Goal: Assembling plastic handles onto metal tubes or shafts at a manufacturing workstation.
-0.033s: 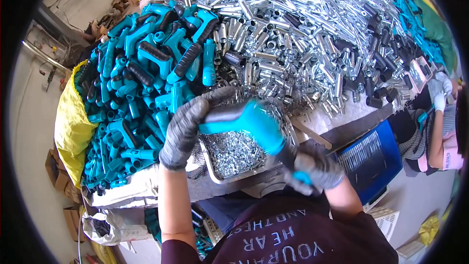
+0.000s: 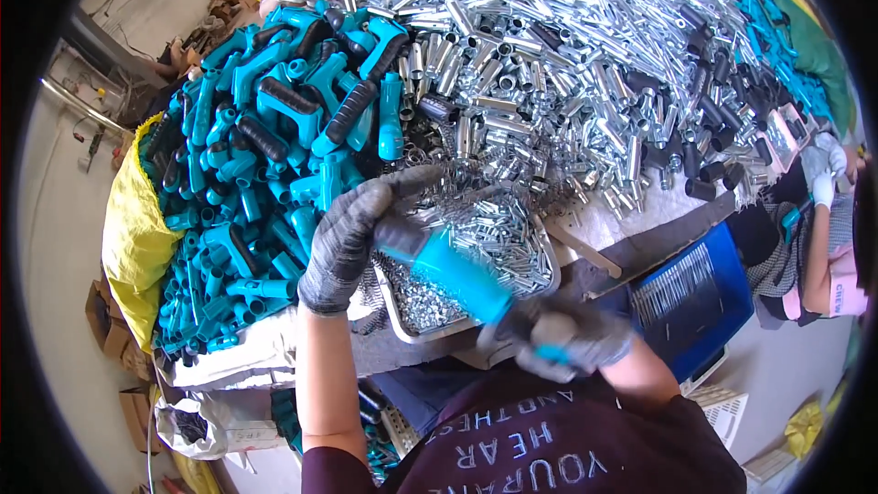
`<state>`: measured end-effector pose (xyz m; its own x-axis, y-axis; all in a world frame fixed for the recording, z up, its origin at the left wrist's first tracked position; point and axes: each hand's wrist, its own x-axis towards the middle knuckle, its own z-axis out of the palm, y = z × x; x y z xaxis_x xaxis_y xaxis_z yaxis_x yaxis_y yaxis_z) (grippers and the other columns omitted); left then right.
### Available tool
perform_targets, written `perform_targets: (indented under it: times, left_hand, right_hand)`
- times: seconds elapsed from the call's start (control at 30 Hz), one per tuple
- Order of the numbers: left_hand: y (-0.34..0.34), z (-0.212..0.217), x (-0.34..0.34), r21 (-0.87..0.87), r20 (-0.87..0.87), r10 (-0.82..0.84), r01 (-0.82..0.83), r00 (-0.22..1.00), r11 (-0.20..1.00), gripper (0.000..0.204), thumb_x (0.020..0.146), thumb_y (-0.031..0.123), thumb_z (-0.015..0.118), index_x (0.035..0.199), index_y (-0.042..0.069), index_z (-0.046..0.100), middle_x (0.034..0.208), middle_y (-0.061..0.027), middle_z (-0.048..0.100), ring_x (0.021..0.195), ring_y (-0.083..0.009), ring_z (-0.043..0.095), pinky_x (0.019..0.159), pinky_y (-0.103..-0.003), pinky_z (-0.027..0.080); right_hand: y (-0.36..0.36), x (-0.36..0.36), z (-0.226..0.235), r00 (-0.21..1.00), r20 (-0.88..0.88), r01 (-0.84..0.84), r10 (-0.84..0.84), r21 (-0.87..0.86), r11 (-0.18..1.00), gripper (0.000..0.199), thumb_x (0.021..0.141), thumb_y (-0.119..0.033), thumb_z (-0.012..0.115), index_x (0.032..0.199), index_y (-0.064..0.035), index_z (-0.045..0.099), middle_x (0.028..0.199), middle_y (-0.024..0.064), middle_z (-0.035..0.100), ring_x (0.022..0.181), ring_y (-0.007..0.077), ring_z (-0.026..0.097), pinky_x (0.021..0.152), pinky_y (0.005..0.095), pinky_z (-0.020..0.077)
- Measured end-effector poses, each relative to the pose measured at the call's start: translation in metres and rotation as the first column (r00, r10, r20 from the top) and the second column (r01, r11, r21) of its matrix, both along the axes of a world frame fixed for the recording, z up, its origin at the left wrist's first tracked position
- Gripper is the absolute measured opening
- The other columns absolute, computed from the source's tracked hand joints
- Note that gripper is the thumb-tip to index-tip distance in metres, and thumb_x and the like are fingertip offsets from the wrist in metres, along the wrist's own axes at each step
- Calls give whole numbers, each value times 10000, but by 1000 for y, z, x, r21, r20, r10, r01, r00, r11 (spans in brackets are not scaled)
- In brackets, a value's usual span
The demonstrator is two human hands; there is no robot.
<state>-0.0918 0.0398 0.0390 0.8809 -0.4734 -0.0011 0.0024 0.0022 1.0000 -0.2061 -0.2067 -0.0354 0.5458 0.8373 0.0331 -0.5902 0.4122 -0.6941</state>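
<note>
Two gloved hands, left hand (image 2: 346, 236) and right hand (image 2: 560, 340), around a teal handle (image 2: 455, 273)

Surface: worktable (image 2: 640, 220)
On it: teal handles (image 2: 265, 155), silver metal tubes (image 2: 567, 46), metal tray (image 2: 476, 270) of small parts

Teal handle heap (image 2: 265, 155) left, metal tube pile (image 2: 585, 55) ahead; tray (image 2: 540, 285) rim between.
</note>
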Motion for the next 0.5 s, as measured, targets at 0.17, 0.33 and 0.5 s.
perform_targets:
  times: [0.17,0.33,0.5]
  left_hand:
    - [-17,10,-7,-28,48,-130,132,990,991,577,945,417,514,1252,-70,563,1269,-177,598,1221,-270,542,1089,-371,337]
    - [-20,-1,2,-25,66,-139,141,988,990,603,971,458,461,1272,-58,550,1276,-165,592,1195,-252,545,1060,-375,365]
    - [-1,-6,1,-19,-27,-69,68,997,997,600,974,446,481,1293,-60,531,1286,-153,588,1219,-224,526,1088,-355,326]
  right_hand:
    - [4,9,-61,887,337,425,-315,-334,841,493,992,-503,401,1161,-50,499,668,28,585,503,111,579,461,277,490]
    - [22,-23,-13,975,212,144,-64,-386,911,465,932,-277,581,1325,-47,486,701,-29,588,496,40,472,415,212,393]
    - [-15,17,-7,967,-229,86,-112,-123,989,459,952,-340,574,1235,3,457,655,8,553,427,100,517,347,204,383]
